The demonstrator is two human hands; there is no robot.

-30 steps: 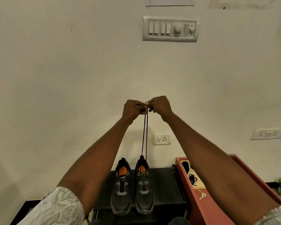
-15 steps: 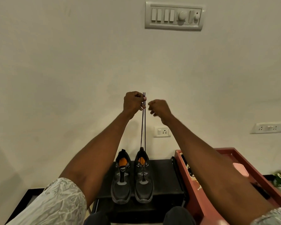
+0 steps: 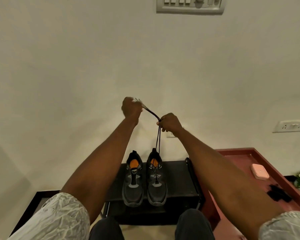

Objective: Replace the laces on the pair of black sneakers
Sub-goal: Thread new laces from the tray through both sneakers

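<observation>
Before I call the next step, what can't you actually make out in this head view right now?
- Lace tips at the left hand: motion blur.
- How far the right shoe is threaded: eyelets too small.
- Lace inside the right hand: hidden by curled fingers.
- Black item on the red tray: blurred.
- Switch panel: cut by the top edge.

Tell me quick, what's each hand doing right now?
Left hand: closed, gripping the black shoelace ends.
Right hand: closed, pinching the same shoelace lower down.
</observation>
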